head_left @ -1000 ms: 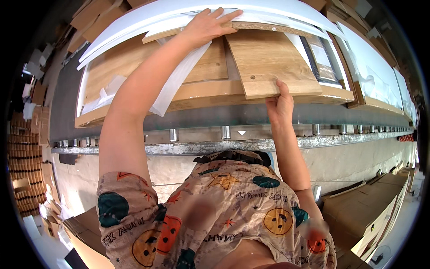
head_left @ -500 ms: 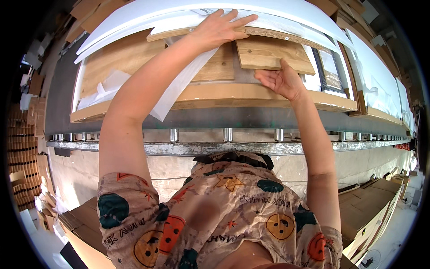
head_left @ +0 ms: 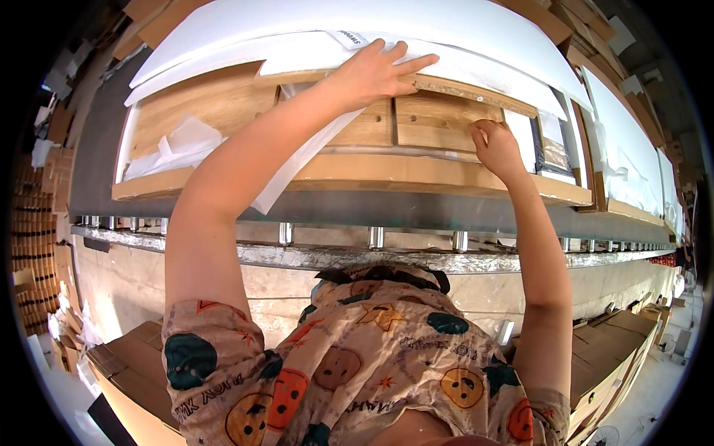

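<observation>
Across the far side of a long, shallow brown cardboard carton (head_left: 372, 169), left hand (head_left: 362, 80) with fingers spread wide over a flat panel with a raw chipboard edge and white foam covering (head_left: 450, 89). Thumb close to that near edge; cannot tell whether hooked beneath it. Farther off, a broad white foam sheet (head_left: 245, 33), bowed by the lens.

Farther right and nearer, right hand (head_left: 500, 147) over the right end of a light-brown, wood-grain rectangular board (head_left: 439, 132) with a small dark hole. Fingers curled inward, with thumb and forefinger nearly together and only a narrow gap; cannot tell whether pinching or touching anything. Board lying flat in the carton, right of centre, with far edge hidden under the chipboard edge.

Just beside it on the left, a second wood-grain board (head_left: 363, 135), also with a hole. Toward the left end of the carton, crumpled white foam wrap (head_left: 182, 145); slanting down over the near rim below the left forearm, a long white foam strip (head_left: 286, 175). At the right end, a dark-edged packet in clear plastic (head_left: 554, 152).

Beneath the carton, a dark grey flat belt (head_left: 335, 208); nearer, a row of shiny metal rollers (head_left: 376, 238). At near right, stacked brown cardboard (head_left: 613, 338).
</observation>
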The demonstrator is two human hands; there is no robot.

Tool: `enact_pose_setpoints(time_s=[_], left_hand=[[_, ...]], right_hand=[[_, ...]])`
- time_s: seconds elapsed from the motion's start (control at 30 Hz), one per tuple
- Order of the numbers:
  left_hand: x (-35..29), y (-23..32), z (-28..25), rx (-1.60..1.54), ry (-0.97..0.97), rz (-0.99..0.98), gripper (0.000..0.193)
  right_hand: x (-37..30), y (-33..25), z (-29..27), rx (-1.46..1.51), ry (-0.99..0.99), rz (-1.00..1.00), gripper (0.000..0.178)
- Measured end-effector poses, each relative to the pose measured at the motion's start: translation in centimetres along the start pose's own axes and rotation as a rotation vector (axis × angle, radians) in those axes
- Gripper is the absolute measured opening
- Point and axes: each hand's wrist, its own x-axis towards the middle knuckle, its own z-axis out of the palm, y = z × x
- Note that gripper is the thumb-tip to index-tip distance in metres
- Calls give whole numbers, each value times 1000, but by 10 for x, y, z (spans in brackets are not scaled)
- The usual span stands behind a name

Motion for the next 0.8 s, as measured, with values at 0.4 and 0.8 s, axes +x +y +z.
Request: enact_pose_setpoints(time_s=[0.4, 0.8], left_hand=[[-6, 4, -4, -7, -55, -14, 27], [-18, 30, 6, -169, -265, -50, 17]], right_hand=[[1, 15, 16, -181, -207, 74, 53], [-33, 15, -6, 156, 128, 215, 21]])
